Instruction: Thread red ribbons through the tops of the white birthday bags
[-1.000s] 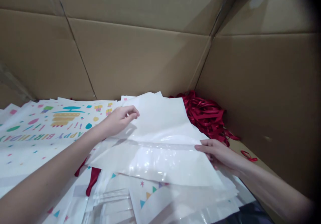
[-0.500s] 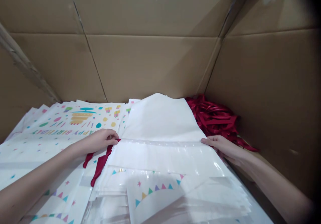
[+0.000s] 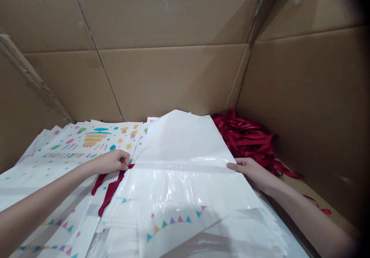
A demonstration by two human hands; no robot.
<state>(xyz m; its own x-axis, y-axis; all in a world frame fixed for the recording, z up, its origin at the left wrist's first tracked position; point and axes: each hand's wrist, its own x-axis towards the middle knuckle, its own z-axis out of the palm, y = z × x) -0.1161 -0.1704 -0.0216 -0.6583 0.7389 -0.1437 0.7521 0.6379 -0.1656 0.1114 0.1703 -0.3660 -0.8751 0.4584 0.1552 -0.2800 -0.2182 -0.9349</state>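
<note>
A glossy white plastic bag [image 3: 179, 138] lies on a stack of similar bags in front of me, with a flat band across its middle. My right hand [image 3: 251, 171] pinches the bag's right edge at that band, thumb on top and the other fingers mostly hidden below. At the opposite edge, my left hand [image 3: 114, 161] is closed, fingers curled at the end of a dark red ribbon [image 3: 111, 194]. The ribbon runs down along the left side of the stack. Its exact hold in the fingers is partly hidden.
Printed white birthday bags [image 3: 63, 165] spread over the left side. A heap of red ribbons [image 3: 245, 134] sits at the back right, with a loose ribbon end [image 3: 325, 211] nearer me. Tall cardboard walls [image 3: 173, 73] stand at the back and both sides.
The view has tipped up slightly, showing the top of the back wall. Both hands keep their places at the bag's two edges; the left fingers look more tightly curled.
</note>
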